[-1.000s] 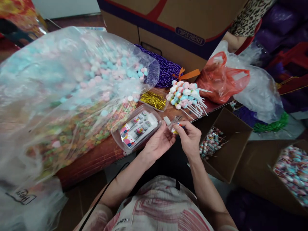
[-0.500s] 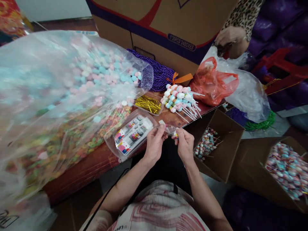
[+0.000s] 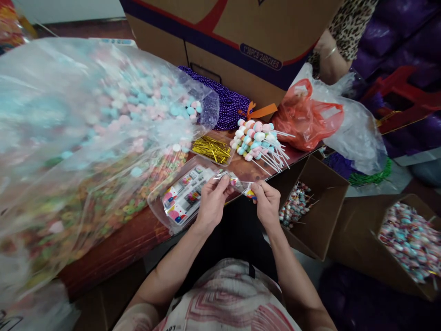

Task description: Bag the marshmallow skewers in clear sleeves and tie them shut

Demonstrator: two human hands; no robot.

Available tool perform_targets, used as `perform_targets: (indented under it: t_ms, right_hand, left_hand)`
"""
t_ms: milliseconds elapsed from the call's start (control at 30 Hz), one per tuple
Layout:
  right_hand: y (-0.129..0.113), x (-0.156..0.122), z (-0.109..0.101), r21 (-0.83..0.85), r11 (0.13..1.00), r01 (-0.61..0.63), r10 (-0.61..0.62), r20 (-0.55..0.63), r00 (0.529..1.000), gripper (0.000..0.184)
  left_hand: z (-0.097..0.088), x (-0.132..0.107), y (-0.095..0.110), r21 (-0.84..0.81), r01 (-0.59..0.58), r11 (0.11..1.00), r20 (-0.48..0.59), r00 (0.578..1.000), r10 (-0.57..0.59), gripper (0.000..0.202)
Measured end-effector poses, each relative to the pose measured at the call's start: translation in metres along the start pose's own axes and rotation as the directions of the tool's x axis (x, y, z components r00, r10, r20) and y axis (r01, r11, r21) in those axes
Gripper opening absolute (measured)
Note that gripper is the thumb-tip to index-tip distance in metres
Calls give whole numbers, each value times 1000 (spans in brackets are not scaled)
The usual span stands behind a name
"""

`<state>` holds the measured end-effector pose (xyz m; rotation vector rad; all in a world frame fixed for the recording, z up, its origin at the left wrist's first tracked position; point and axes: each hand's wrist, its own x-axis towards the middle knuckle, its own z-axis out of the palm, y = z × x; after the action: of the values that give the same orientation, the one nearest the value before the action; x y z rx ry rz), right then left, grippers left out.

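A small clear plastic bag (image 3: 239, 184) with colourful print is stretched between my two hands. My left hand (image 3: 214, 198) pinches its left part, and my right hand (image 3: 267, 200) grips the right end. Whether a candy stick lies inside the bag I cannot make out. Just left of my left hand, a clear plastic tray (image 3: 155, 209) holds a stack of flat printed bags (image 3: 186, 193). Beyond my hands lie a small box of gold twist ties (image 3: 212, 150) and a pile of pastel marshmallow sticks (image 3: 257, 138) with white sticks pointing right.
A large clear bag of pastel candies (image 3: 138, 101) covers the left of the table. Purple beads (image 3: 227, 105) and a red plastic bag (image 3: 306, 117) lie behind. Cardboard boxes (image 3: 327, 207) with candy sticks stand at right. Another person's arm (image 3: 330, 57) shows at upper right.
My hands have moved slightly apart, and more of the printed bag shows stretched between them. The other person's arm at upper right has shifted.
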<state>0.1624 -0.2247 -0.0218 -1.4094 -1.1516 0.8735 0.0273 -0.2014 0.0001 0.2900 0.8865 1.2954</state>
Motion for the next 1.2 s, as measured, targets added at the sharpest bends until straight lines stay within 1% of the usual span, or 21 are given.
perform_targets:
  t_ms: [33, 100, 167, 233, 333, 400, 433, 467, 500, 567, 633, 700, 767, 800, 833, 900, 967, 1033, 1100, 1200]
  right_hand:
    - [-4, 2, 0, -31, 999, 21, -20, 37, 999, 50]
    - [-12, 5, 2, -76, 995, 64, -59, 68, 996, 53]
    - [-19, 11, 7, -100, 989, 108, -103, 58, 993, 52]
    - [-24, 20, 13, -137, 978, 159, -156, 33, 987, 48]
    - [-25, 41, 13, -259, 939, 225, -250, -67, 966, 44]
    - [-20, 58, 7, -423, 868, 262, -351, -147, 925, 40]
    - [-16, 66, 4, -523, 807, 273, -405, -154, 902, 36]
    - [-11, 74, 0, -616, 738, 275, -447, -140, 884, 32]
    - [-6, 81, -3, -693, 669, 266, -466, -113, 878, 28]
    - [5, 91, -6, -796, 554, 246, -465, -51, 884, 25]
    - [15, 98, -7, -849, 475, 232, -448, -7, 894, 24]
    - [24, 103, -5, -874, 433, 222, -447, 6, 894, 23]
    - [28, 106, -4, -874, 435, 218, -452, -3, 892, 23]
    - [29, 106, -3, -862, 457, 222, -456, -13, 890, 23]
    - [28, 104, -3, -838, 493, 235, -462, -23, 886, 22]
    - [23, 96, -4, -747, 597, 292, -482, -43, 875, 19]
    - [13, 81, -6, -610, 701, 370, -496, -43, 867, 14]
    - [1, 62, -8, -486, 766, 420, -492, -24, 870, 10]
    - [-8, 43, -12, -421, 795, 437, -485, -10, 874, 9]
    - [-13, 26, -18, -394, 788, 473, -505, 27, 863, 10]
  left_hand:
    - [0, 1, 3, 19, -32, 999, -5, 999, 32, 33]
    - [0, 4, 7, 67, -162, 985, -32, 986, 164, 30]
    - [1, 7, 9, 92, -280, 956, -68, 956, 287, 30]
    - [4, 11, 11, 74, -321, 944, -110, 938, 328, 32]
    - [3, 21, 17, -28, -288, 957, -197, 940, 277, 37]
    - [-2, 28, 23, -64, -246, 967, -225, 948, 226, 38]
    - [-6, 32, 27, -66, -220, 973, -223, 954, 200, 37]
    - [-9, 36, 30, -63, -193, 979, -215, 961, 176, 37]
    - [-13, 39, 33, -60, -168, 984, -205, 967, 153, 37]
    - [-19, 44, 36, -60, -125, 990, -200, 974, 111, 36]
    - [-22, 48, 38, -70, -100, 992, -220, 972, 83, 35]
    - [-23, 51, 39, -97, -90, 991, -250, 966, 64, 32]
    - [-23, 52, 40, -145, -94, 985, -261, 964, 54, 29]
    - [-23, 53, 40, -174, -97, 980, -261, 964, 49, 28]
    - [-23, 54, 41, -203, -100, 974, -260, 965, 45, 27]
    - [-23, 54, 42, -248, -110, 962, -264, 964, 42, 24]
    - [-23, 56, 43, -280, -121, 952, -268, 963, 44, 21]
    - [-24, 57, 43, -303, -133, 944, -267, 962, 50, 19]
    - [-24, 58, 42, -310, -137, 941, -268, 962, 52, 18]
    - [-24, 58, 41, -282, -135, 950, -259, 964, 60, 22]
